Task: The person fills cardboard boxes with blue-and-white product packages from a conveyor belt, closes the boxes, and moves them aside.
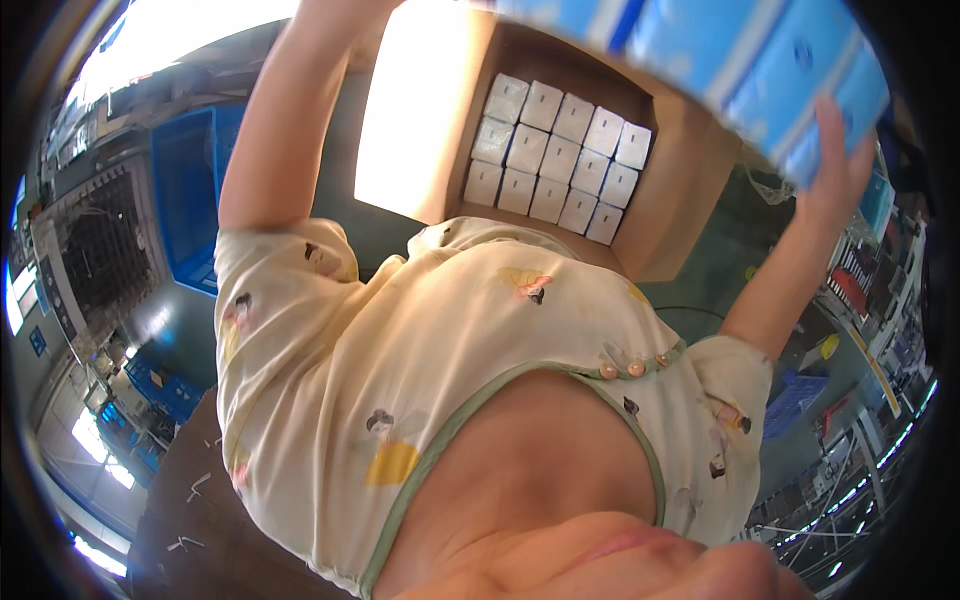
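A row of blue-and-white plastic-wrapped packs [690, 50] is held up at the top right, blurred, partly beyond the upper edge. My right hand [840, 175] is closed on its right end, thumb and fingers pressed against the wrapping. My left arm reaches up past the top edge, so the left hand is out of sight. Below the packs, an open cardboard box [685, 180] stands in front of me. Inside it, several white-ended packs [555, 157] fit side by side in neat rows. One pale flap [415, 120] is folded out to the left, brightly lit.
On the left are a blue plastic crate [185, 200] and a dark gridded rack [105, 235]. A brown surface [200, 520] with white scraps lies at lower left. Blue crates [795, 400] and metal framing [865, 450] stand at the right. The floor is green.
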